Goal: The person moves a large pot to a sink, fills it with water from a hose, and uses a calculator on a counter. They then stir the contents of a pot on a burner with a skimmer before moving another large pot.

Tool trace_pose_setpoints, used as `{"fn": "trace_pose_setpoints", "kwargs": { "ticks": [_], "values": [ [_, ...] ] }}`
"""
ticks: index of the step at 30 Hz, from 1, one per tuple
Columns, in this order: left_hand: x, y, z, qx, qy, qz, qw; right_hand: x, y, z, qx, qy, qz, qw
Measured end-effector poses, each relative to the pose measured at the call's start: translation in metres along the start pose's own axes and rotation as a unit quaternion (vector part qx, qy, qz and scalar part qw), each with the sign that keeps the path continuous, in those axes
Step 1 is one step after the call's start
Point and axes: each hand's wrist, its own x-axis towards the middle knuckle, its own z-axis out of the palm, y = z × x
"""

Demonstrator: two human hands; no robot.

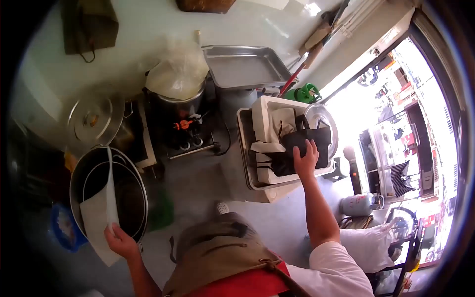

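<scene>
- While the right hand (305, 159) reaches forward with fingers spread, its palm lies flat on a black bag (308, 143), not gripping it.
- That bag sits on top of a white box (267, 110), which rests in a metal tray (244, 148); a round lid (324, 119) leans just behind the bag.
- White paper (264, 147) lies on the box, left of the hand.
- Down at the lower left, the left hand (120, 242) is closed on the bottom end of a white sheet (103, 208).
- This sheet stands upright against the rim of 1 large pot (74, 178), partly covering its mouth.
- Beyond the pot stand a steel lid (94, 119) and a burner (185, 129) carrying a second pot topped with a plastic bag (178, 74).
- An empty steel pan (245, 67) sits behind the box.
- A gas cylinder (357, 204) stands on the floor right of the arm.
- Between both arms hangs a brown apron (217, 252).
</scene>
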Motion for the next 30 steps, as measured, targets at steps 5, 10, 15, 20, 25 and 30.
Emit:
{"fn": "trace_pose_setpoints", "kwargs": {
  "ticks": [5, 10, 15, 20, 25, 30],
  "values": [
    [0.036, 0.112, -0.034, -0.037, 0.027, 0.176, 0.983, -0.033, -0.067, -0.002, 0.506, -0.235, 0.156, 0.815],
    [0.041, 0.286, 0.015, -0.23, -0.105, 0.446, 0.859, 0.0, -0.124, -0.064, 0.765, -0.357, 0.164, 0.51],
    [-0.038, 0.432, 0.097, -0.436, -0.171, 0.564, 0.681, 0.043, -0.018, -0.098, 0.603, -0.142, 0.142, 0.772],
    [-0.082, 0.447, 0.109, -0.312, -0.181, 0.522, 0.773, 0.055, 0.097, -0.07, 0.539, -0.063, 0.278, 0.792],
    [-0.084, 0.329, 0.102, -0.292, -0.32, 0.316, 0.844, 0.026, 0.165, -0.051, 0.473, -0.148, 0.332, 0.803],
    [-0.074, 0.187, 0.041, -0.134, -0.124, -0.017, 0.983, 0.014, 0.179, -0.048, 0.455, -0.187, 0.386, 0.78]
  ]
}}
